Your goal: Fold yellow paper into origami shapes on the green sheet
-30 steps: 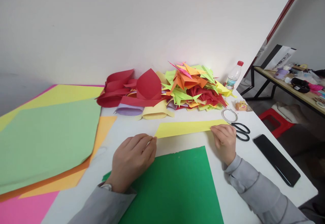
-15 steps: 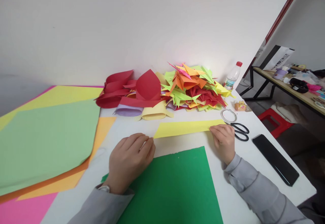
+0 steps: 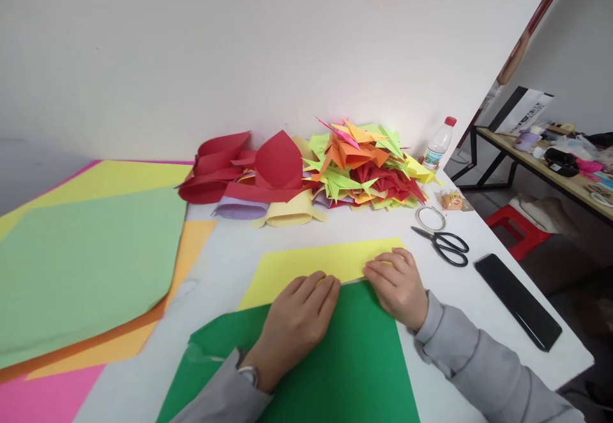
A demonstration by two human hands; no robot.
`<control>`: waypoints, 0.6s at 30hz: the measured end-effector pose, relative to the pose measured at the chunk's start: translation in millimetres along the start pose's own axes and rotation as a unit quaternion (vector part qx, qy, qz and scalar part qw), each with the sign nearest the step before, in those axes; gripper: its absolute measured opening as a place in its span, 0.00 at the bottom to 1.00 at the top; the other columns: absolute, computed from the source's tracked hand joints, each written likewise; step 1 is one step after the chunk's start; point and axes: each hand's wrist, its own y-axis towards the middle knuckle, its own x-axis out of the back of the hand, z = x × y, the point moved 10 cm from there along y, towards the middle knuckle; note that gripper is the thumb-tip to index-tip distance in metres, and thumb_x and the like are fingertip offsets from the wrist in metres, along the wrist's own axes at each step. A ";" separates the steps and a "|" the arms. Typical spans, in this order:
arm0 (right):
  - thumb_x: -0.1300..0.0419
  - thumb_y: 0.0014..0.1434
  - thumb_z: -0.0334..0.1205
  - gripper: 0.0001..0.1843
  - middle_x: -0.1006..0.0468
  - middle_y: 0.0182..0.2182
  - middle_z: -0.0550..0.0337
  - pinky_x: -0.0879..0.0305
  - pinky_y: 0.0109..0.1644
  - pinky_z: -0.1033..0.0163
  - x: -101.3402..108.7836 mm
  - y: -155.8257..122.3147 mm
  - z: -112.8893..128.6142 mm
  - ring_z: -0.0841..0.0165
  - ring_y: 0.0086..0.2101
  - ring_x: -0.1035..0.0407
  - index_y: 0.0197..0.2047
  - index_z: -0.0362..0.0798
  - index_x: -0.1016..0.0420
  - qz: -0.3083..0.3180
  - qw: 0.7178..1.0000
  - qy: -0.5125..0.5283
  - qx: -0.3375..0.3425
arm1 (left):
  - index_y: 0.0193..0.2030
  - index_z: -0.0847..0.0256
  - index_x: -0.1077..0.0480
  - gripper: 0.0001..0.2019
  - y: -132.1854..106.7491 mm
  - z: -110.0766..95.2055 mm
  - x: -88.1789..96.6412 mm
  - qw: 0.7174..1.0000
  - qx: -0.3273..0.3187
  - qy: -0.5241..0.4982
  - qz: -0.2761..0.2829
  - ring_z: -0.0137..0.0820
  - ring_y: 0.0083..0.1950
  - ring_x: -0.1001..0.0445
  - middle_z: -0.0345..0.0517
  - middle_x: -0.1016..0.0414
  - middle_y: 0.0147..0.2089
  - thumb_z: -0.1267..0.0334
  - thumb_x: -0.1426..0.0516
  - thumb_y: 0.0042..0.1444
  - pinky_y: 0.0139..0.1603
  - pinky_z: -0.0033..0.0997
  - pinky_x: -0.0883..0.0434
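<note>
A yellow sheet of paper (image 3: 306,260) lies on the table just beyond a green sheet (image 3: 354,359), its near edge along the green one's far edge. My left hand (image 3: 297,321) has its fingers pressed together on that near edge, the wrist over the green sheet. Near the right end of the same edge, my right hand (image 3: 398,287) is closed with fingertips pinching the yellow paper. Both thumbs are mostly hidden. A pair of black-handled scissors (image 3: 445,244) lies to the right of my right hand.
Large coloured sheets (image 3: 96,263) cover the left side. Against the wall stand red paper shapes (image 3: 280,164) and a pile of folded paper stars (image 3: 359,167). A roll of tape (image 3: 430,218), a bottle (image 3: 439,145) and a black phone-like slab (image 3: 517,301) sit on the right.
The yellow paper has come down towards me to the green sheet's far edge. My left hand moved right and nearer, my right hand left and slightly nearer, closing the gap between them.
</note>
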 end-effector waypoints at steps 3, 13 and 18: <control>0.46 0.63 0.28 0.11 0.19 0.38 0.58 0.39 0.52 0.54 -6.8 1.5 16.9 0.67 0.41 0.31 0.43 0.47 0.25 0.022 0.999 0.008 0.035 | 0.38 0.66 0.27 0.10 2.7 -11.0 0.0 1.000 -0.002 -0.020 -0.009 0.38 0.39 0.26 0.51 0.23 0.34 0.75 0.50 0.61 0.36 0.37 0.31; 0.49 0.63 0.29 0.11 0.20 0.34 0.58 0.38 0.49 0.55 -8.0 3.1 24.6 0.67 0.38 0.32 0.39 0.46 0.25 0.022 0.999 0.008 0.047 | 0.37 0.68 0.27 0.11 4.7 -15.3 1.4 0.999 -0.010 -0.036 -0.022 0.39 0.39 0.26 0.51 0.23 0.34 0.76 0.52 0.60 0.37 0.38 0.31; 0.47 0.59 0.27 0.11 0.20 0.35 0.57 0.38 0.48 0.53 -2.0 0.2 5.6 0.65 0.38 0.31 0.42 0.45 0.26 0.010 1.000 -0.012 0.023 | 0.39 0.67 0.28 0.08 1.0 -1.6 3.4 0.999 0.002 -0.029 -0.023 0.38 0.39 0.25 0.50 0.22 0.34 0.75 0.48 0.59 0.38 0.38 0.31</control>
